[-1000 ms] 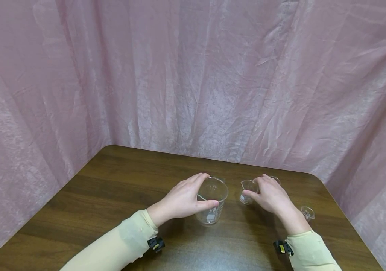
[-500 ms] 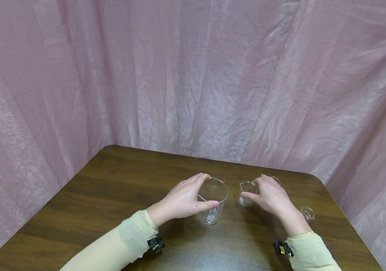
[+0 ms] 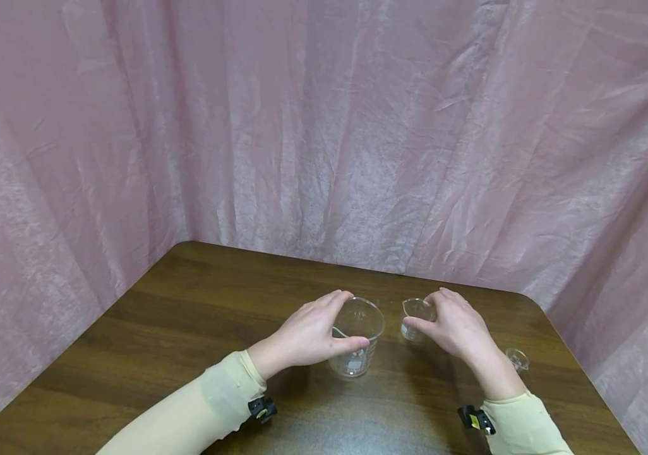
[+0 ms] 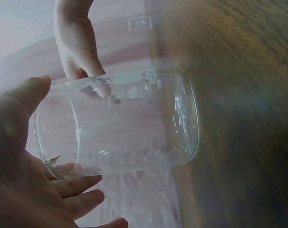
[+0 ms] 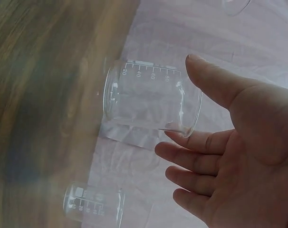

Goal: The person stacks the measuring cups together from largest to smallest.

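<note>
Clear glass, tall and wide, with white printed markings, forms the large cylindrical beaker (image 3: pixel 359 323) standing upright on the brown wood-grain surface (image 3: pixel 204 303). The person's left hand (image 3: pixel 308 332) grips it near the rim, fingers curving around the far side and thumb on the near side. The right hand (image 3: pixel 456 325) holds a smaller clear glass beaker with white graduations (image 3: pixel 418 310), pinched near its rim between thumb and fingers; whether its base touches the surface I cannot tell. It lies just to the right of the large one, with a gap between them. Near the right wrist stands a tiny clear glass beaker (image 3: pixel 518 359). Pale yellow-green sleeves (image 3: pixel 199 404) cover both forearms, and a pink, shiny, crushed-fabric curtain (image 3: pixel 301 126) hangs behind.
</note>
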`<move>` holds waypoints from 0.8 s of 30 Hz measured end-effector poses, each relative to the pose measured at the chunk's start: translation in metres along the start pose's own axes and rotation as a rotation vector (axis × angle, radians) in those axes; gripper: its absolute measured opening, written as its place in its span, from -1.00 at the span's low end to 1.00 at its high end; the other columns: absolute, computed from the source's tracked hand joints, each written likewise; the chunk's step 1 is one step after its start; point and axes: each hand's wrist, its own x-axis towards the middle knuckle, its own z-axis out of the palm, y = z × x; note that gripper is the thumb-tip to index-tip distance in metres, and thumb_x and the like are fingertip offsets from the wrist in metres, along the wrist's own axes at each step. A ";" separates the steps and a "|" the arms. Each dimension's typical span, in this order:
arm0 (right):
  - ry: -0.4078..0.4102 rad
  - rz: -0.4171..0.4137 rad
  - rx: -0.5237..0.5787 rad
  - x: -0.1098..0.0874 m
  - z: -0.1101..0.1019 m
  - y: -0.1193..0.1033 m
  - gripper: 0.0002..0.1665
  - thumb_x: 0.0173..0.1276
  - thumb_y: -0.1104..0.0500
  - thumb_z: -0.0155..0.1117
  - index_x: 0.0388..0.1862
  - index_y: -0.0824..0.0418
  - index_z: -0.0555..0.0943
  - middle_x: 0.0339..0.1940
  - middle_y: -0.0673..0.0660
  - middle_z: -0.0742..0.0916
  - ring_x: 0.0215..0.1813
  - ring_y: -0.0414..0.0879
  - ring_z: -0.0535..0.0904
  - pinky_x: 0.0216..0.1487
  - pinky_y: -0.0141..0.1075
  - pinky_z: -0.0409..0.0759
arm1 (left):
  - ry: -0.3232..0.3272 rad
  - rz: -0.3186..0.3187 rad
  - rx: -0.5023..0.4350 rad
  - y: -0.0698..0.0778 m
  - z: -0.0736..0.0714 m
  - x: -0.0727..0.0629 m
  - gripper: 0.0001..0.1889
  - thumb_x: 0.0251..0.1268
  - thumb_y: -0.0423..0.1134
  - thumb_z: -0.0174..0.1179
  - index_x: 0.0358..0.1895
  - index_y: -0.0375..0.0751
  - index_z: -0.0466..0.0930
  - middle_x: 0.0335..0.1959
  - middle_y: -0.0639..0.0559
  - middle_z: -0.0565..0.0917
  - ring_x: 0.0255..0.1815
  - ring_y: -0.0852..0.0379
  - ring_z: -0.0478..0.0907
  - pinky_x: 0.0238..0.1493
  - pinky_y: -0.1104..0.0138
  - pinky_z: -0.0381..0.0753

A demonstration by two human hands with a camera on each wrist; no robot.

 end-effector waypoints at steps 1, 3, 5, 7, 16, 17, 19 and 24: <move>0.007 -0.003 0.000 0.000 0.000 0.000 -0.30 0.33 -0.25 0.65 0.03 0.36 0.78 -0.03 0.20 0.77 0.11 0.28 0.69 0.09 0.23 0.66 | 0.000 0.001 0.000 0.000 0.000 0.000 -0.05 0.41 0.43 0.35 0.61 -0.17 0.40 0.56 -0.09 0.54 0.55 -0.08 0.50 0.49 -0.13 0.50; 0.019 -0.008 0.001 0.000 -0.001 -0.002 -0.30 0.33 -0.25 0.65 0.02 0.35 0.77 -0.03 0.20 0.77 0.10 0.27 0.69 0.08 0.22 0.66 | -0.001 -0.001 0.000 0.000 0.000 0.000 -0.05 0.41 0.44 0.34 0.61 -0.17 0.40 0.56 -0.09 0.53 0.55 -0.08 0.50 0.49 -0.13 0.50; 0.027 -0.010 0.004 -0.001 -0.001 -0.003 -0.31 0.32 -0.25 0.66 0.01 0.35 0.78 -0.04 0.19 0.77 0.10 0.24 0.69 0.07 0.21 0.67 | -0.003 -0.004 -0.003 -0.001 0.001 0.000 -0.04 0.41 0.45 0.33 0.62 -0.17 0.40 0.57 -0.09 0.53 0.55 -0.08 0.49 0.50 -0.13 0.49; 0.034 -0.012 0.005 0.000 -0.002 -0.004 -0.31 0.32 -0.25 0.66 0.01 0.34 0.78 -0.05 0.18 0.77 0.08 0.23 0.69 0.05 0.19 0.67 | -0.003 -0.005 -0.005 -0.001 0.001 0.000 -0.03 0.41 0.45 0.33 0.62 -0.17 0.40 0.57 -0.08 0.52 0.56 -0.08 0.49 0.50 -0.13 0.49; 0.045 -0.010 0.020 0.000 -0.017 -0.015 -0.34 0.33 -0.27 0.63 0.01 0.27 0.78 -0.03 0.15 0.78 0.09 0.19 0.68 0.05 0.19 0.66 | -0.004 0.000 -0.008 0.000 0.001 0.001 -0.04 0.41 0.46 0.32 0.61 -0.17 0.40 0.54 -0.05 0.55 0.52 -0.06 0.52 0.47 -0.12 0.52; 0.048 -0.010 0.024 0.000 -0.019 -0.016 -0.34 0.33 -0.27 0.63 0.01 0.27 0.77 -0.03 0.15 0.78 0.08 0.18 0.68 0.04 0.19 0.66 | -0.005 0.000 -0.009 0.001 0.001 0.001 -0.05 0.41 0.46 0.33 0.61 -0.17 0.40 0.53 -0.04 0.55 0.51 -0.05 0.53 0.47 -0.12 0.52; 0.054 -0.014 0.032 -0.001 -0.021 -0.019 -0.33 0.34 -0.28 0.63 0.03 0.27 0.77 -0.02 0.15 0.78 0.09 0.17 0.68 0.05 0.19 0.65 | -0.005 0.000 -0.008 0.001 0.001 0.000 -0.05 0.41 0.45 0.33 0.60 -0.17 0.41 0.53 -0.04 0.55 0.51 -0.05 0.53 0.47 -0.13 0.52; 0.072 -0.033 0.040 -0.001 -0.026 -0.025 -0.33 0.36 -0.27 0.62 0.06 0.28 0.75 0.02 0.16 0.78 0.14 0.18 0.69 0.08 0.20 0.65 | 0.000 0.001 -0.007 0.001 0.001 0.001 -0.05 0.41 0.45 0.33 0.60 -0.17 0.41 0.53 -0.05 0.55 0.51 -0.06 0.53 0.47 -0.13 0.52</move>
